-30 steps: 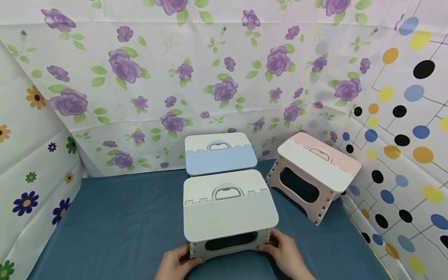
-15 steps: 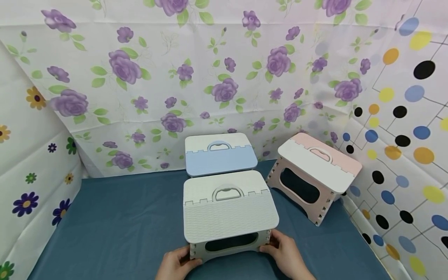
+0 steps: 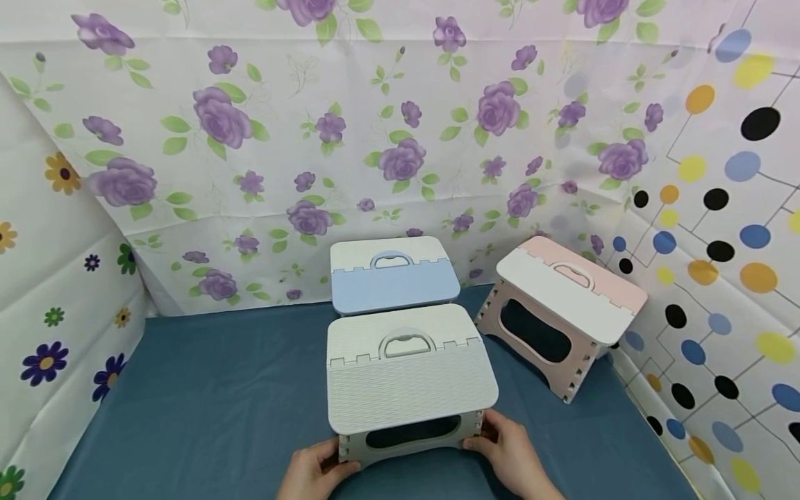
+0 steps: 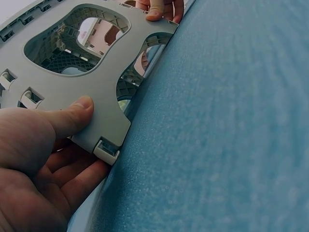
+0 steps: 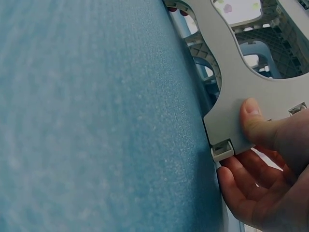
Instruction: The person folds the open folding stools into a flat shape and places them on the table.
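A pale grey-green folding stool (image 3: pixel 406 385) stands unfolded on its legs at the front of the blue-covered surface. My left hand (image 3: pixel 315 472) grips its near left leg; in the left wrist view the thumb presses the front panel (image 4: pixel 104 108) and the fingers curl behind the foot. On the opposite side my right hand (image 3: pixel 509 455) holds the near right leg the same way, thumb on the leg panel (image 5: pixel 229 116) and fingers behind it. The stool's top has a folded-down carry handle (image 3: pixel 406 344) in the middle.
Right behind the grey-green stool is a blue and white folding stool (image 3: pixel 394 281). A pink and white folding stool (image 3: pixel 569 288) stands angled at the right. Purple-flowered sheeting (image 3: pixel 400 160) hangs at the back, dotted sheeting (image 3: pixel 719 250) at the right.
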Demonstrator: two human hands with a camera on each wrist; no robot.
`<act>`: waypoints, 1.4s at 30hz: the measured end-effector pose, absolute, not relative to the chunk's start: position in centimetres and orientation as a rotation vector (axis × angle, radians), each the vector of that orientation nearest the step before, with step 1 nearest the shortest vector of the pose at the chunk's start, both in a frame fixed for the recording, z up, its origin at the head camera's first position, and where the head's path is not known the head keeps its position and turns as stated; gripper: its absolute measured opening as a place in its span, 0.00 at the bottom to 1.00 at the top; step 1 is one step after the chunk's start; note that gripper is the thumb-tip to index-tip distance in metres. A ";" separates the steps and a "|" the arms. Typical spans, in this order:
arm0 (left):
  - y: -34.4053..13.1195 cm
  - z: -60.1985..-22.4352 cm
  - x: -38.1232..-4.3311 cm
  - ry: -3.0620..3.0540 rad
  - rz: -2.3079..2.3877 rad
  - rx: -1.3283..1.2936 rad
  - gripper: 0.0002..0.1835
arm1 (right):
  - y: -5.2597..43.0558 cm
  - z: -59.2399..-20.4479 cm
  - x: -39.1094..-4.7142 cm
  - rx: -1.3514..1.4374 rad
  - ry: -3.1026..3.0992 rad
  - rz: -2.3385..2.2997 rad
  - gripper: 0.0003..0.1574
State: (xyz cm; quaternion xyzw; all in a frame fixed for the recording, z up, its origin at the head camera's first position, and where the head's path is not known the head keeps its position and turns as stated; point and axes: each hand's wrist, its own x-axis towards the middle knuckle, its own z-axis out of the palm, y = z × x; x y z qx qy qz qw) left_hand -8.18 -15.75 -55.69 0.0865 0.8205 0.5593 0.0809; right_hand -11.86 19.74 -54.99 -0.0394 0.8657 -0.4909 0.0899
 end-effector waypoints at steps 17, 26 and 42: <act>-15.8 -55.6 -8.1 2.448 1.666 0.286 0.18 | 19.9 -55.3 -11.9 -0.112 2.534 -1.481 0.29; -15.8 -55.6 -8.0 2.456 1.656 0.274 0.19 | 19.8 -55.3 -12.0 -0.117 2.564 -1.469 0.27; -15.9 -55.6 -8.1 2.457 1.648 0.269 0.17 | 19.6 -55.2 -12.1 -0.109 2.565 -1.456 0.28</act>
